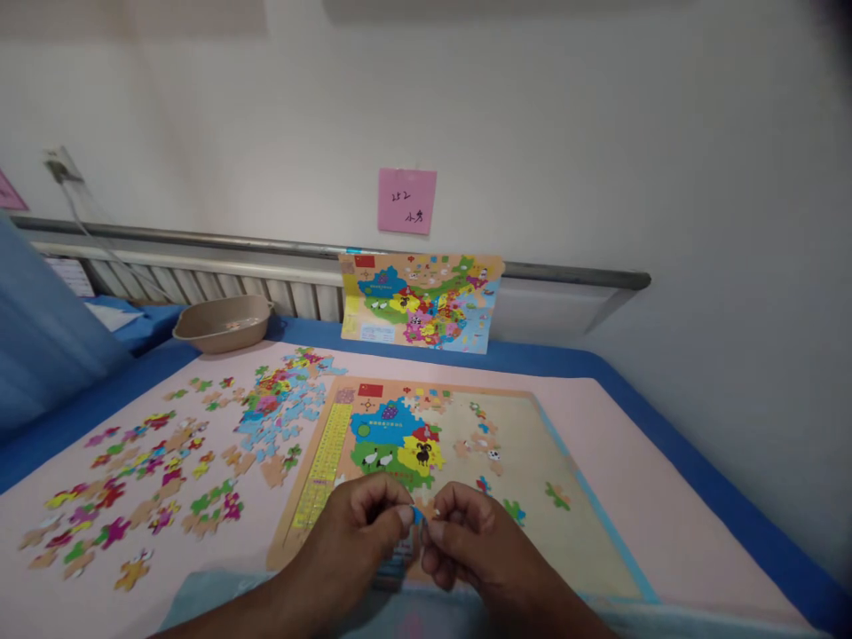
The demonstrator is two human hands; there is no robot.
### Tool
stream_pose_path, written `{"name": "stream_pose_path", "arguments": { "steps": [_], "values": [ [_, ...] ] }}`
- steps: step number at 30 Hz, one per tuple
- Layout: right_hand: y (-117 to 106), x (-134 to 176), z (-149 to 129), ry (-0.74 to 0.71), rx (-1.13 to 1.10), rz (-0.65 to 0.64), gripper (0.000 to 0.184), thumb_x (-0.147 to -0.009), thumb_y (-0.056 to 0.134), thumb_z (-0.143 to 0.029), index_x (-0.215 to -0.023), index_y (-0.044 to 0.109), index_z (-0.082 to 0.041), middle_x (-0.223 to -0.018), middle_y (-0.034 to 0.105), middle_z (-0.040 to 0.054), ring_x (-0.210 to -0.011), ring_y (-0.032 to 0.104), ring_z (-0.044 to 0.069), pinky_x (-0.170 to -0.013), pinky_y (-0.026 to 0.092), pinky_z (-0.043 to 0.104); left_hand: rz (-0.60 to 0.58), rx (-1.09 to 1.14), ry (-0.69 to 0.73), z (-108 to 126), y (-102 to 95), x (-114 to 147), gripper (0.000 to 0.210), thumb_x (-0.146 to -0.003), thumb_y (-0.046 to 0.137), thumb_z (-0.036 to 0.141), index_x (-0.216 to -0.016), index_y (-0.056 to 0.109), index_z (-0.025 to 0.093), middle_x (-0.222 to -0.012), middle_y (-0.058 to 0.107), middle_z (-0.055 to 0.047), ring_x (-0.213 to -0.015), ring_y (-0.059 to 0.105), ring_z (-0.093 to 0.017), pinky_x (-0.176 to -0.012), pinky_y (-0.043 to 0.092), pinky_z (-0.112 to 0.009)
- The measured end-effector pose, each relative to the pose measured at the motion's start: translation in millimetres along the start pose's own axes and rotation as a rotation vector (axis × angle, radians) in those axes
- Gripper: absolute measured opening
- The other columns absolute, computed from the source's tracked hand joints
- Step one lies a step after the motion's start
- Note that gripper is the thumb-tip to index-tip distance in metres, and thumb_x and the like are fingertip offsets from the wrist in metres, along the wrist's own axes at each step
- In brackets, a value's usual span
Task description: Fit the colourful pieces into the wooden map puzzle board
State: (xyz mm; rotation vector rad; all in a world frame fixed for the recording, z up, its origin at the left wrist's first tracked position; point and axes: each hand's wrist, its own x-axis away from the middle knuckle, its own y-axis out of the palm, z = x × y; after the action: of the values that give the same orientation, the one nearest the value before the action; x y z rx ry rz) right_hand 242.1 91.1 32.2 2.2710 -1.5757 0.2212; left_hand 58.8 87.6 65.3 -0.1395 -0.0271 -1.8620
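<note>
My left hand (363, 532) and my right hand (466, 537) meet low in the middle, over the near edge of a wooden map puzzle board (586, 524). Between their fingertips they pinch a small puzzle piece (419, 513), blue on one side and orange on the other. The board holds a partly filled map: blue, green, yellow and red regions (392, 435) sit at its upper left, and a few single pieces lie scattered over its bare right part. Loose pieces (153, 479) are spread on the pink cloth to the left.
A printed reference map (419, 302) leans against the wall rail behind the board. A beige bowl (223, 324) stands at the back left. A pink note (406, 201) is stuck on the wall. Blue bedding (732, 497) borders the pink cloth, which ends at the right.
</note>
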Motion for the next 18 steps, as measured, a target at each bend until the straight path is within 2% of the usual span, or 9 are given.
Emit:
{"name": "stream_pose_path", "arguments": {
  "steps": [2, 5, 8, 11, 18],
  "values": [
    [3.9, 4.9, -7.2, -0.005, 0.046, -0.006, 0.046, -0.062, 0.079, -0.053, -0.081, 0.051, -0.023, -0.056, 0.067, -0.0019, -0.043, 0.052, 0.01, -0.047, 0.039, 0.024, 0.036, -0.045, -0.011, 0.9, -1.3, -1.4, 0.027, -0.076, 0.057, 0.043, -0.071, 0.059, 0.017, -0.058, 0.047, 0.004, -0.056, 0.04, -0.012, -0.055, 0.03, -0.028],
    [7.2, 12.8, -19.8, -0.098, 0.12, 0.037, 0.038, -0.072, 0.074, -0.05, -0.091, 0.058, -0.021, -0.064, 0.068, -0.0013, -0.053, 0.057, 0.012, -0.053, 0.043, 0.025, 0.036, -0.053, -0.037, -0.3, -2.5, -2.4, 0.028, -0.074, 0.057, 0.045, -0.069, 0.056, 0.018, -0.056, 0.044, 0.006, -0.052, 0.035, -0.011, -0.053, 0.027, -0.028],
    [7.0, 16.2, -25.3, -0.171, 0.149, 0.046, 0.031, -0.079, 0.069, -0.049, -0.087, 0.061, -0.019, -0.066, 0.067, -0.0005, -0.059, 0.057, 0.012, -0.057, 0.043, 0.025, 0.009, -0.01, -0.05, -1.1, -2.4, -1.5, 0.028, -0.071, 0.059, 0.045, -0.067, 0.055, 0.018, -0.054, 0.043, 0.006, -0.05, 0.032, -0.009, -0.05, 0.025, -0.027],
    [6.7, 15.8, -23.5, -0.152, 0.14, 0.031, 0.031, -0.079, 0.07, -0.048, -0.079, 0.058, -0.02, -0.063, 0.065, -0.0011, -0.056, 0.055, 0.011, -0.056, 0.041, 0.025, -0.003, 0.025, -0.065, 0.8, -2.1, -0.9, 0.029, -0.069, 0.06, 0.046, -0.065, 0.056, 0.017, -0.052, 0.044, 0.006, -0.047, 0.034, -0.009, -0.049, 0.026, -0.026],
    [8.6, 15.7, -19.5, -0.105, 0.09, 0.059, 0.025, -0.074, 0.07, -0.041, -0.076, 0.056, -0.02, -0.066, 0.067, -0.0009, -0.056, 0.059, 0.013, -0.055, 0.043, 0.025, -0.006, 0.094, -0.065, -0.6, -2.9, -3.2, 0.036, -0.074, 0.061, 0.051, -0.068, 0.058, 0.016, -0.059, 0.057, 0.0, -0.046, 0.045, -0.01, -0.049, 0.03, -0.025]
  ]
}}
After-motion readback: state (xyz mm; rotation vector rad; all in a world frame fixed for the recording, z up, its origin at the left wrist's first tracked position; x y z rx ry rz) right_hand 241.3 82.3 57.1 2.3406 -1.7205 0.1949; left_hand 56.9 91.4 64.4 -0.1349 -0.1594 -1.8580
